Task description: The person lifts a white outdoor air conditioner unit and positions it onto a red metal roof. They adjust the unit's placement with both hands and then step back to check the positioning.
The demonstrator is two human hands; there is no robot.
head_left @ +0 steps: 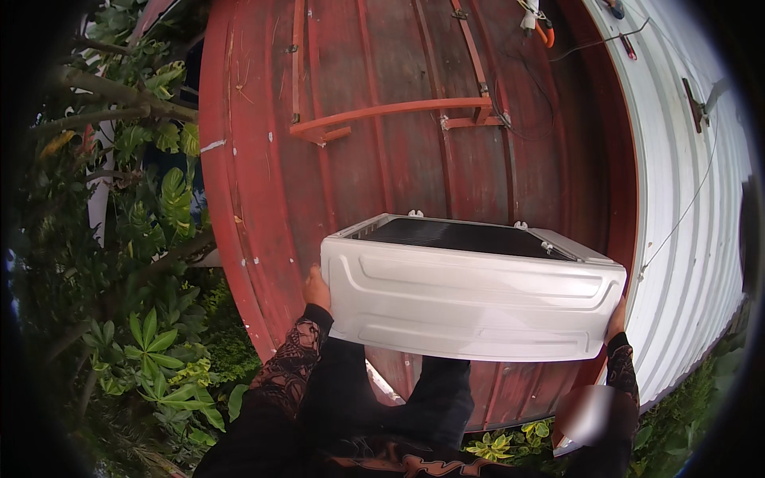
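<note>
I hold a white box-shaped metal unit with a dark finned grille on top, level in front of a red metal wall. My left hand grips its left end, fingers hidden behind the casing. My right hand grips its right end, only partly visible past the corner. Both forearms wear dark patterned sleeves and rise from the lower edge. The unit sits below a red angle-iron bracket fixed to the wall.
The red corrugated wall fills the middle. A white corrugated wall with thin cables runs on the right. Leafy green plants and branches crowd the left and bottom. An orange-handled tool hangs near the top.
</note>
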